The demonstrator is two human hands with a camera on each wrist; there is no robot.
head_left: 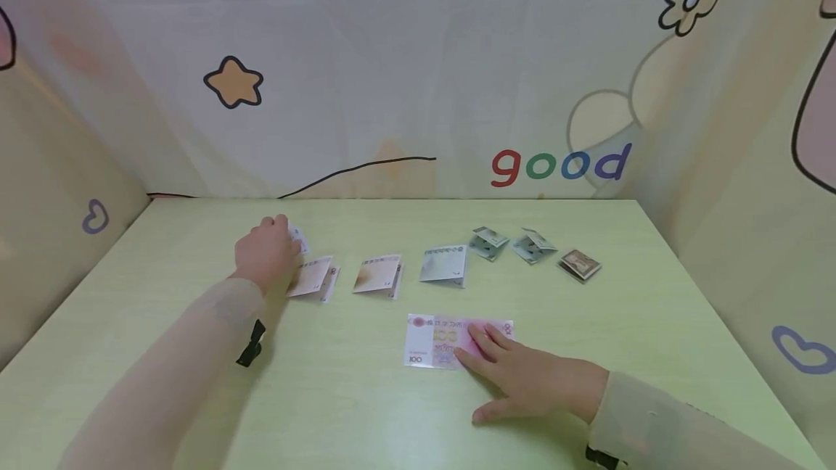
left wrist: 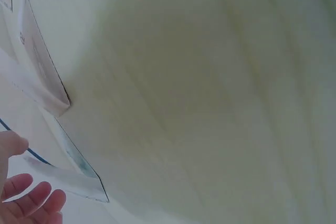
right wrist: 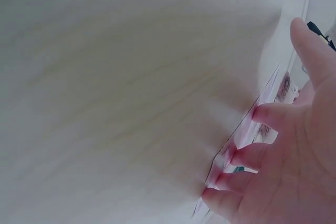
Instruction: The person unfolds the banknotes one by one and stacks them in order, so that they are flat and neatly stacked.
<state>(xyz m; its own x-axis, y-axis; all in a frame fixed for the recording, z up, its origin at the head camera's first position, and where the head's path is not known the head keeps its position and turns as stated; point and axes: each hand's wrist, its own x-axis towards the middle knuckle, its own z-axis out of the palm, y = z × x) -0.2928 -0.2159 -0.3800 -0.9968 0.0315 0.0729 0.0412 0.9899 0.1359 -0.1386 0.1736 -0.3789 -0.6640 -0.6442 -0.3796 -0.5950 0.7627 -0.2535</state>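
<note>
A pink 100 banknote [head_left: 419, 341] lies flat on the table. My right hand [head_left: 522, 376] rests on its right part with spread fingertips; the thumb sits off the note. In the right wrist view, the fingertips [right wrist: 233, 158] press along the pink note. At the far left, my left hand [head_left: 266, 252] is beside a folded pale banknote [head_left: 299, 238] at the end of a row, covering part of it. The left wrist view shows a gap between thumb and fingers [left wrist: 31, 198], beside a folded note [left wrist: 79, 184].
Across the table [head_left: 326, 397] runs a row of folded banknotes: a brownish note [head_left: 310, 278], another brownish note [head_left: 376, 274], a grey-blue note [head_left: 443, 264], a green note [head_left: 490, 241], a second green note [head_left: 534, 245] and a small brown note [head_left: 580, 264]. A printed cloth [head_left: 366, 93] hangs behind.
</note>
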